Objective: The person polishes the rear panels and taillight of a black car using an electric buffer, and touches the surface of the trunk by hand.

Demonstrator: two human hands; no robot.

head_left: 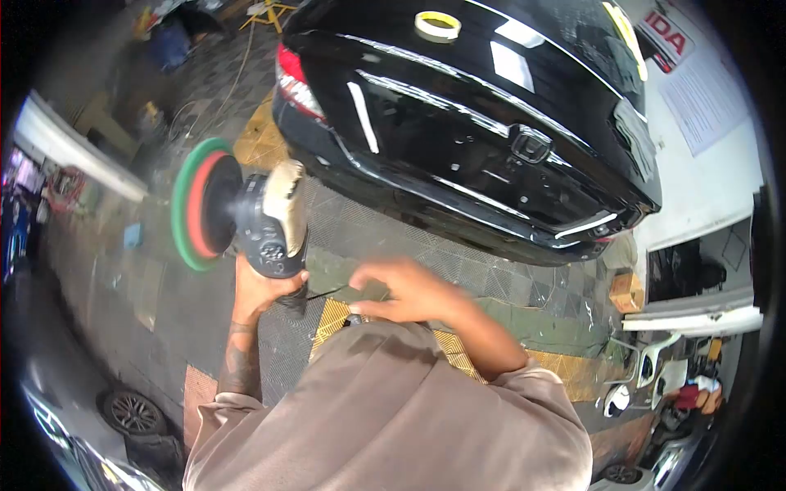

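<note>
My left hand (260,288) is wrapped round the body of a polisher (270,221), which is held up at the left. The polisher's round pad (195,204), green and red with a black backing, faces left. My right hand (395,288) is in front of my shirt, blurred by motion, its fingers curved and apart with nothing seen between them. A dark cord (326,292) runs from the polisher's lower end towards my right hand. Beyond my hands stands the rear of a glossy black car (426,123).
A yellow and white tape roll (437,27) lies on the black car, with a grey cloth (634,139) at its right edge. A dark car (65,368) is at the lower left. A cardboard box (626,292) and white chairs (651,360) stand at the right.
</note>
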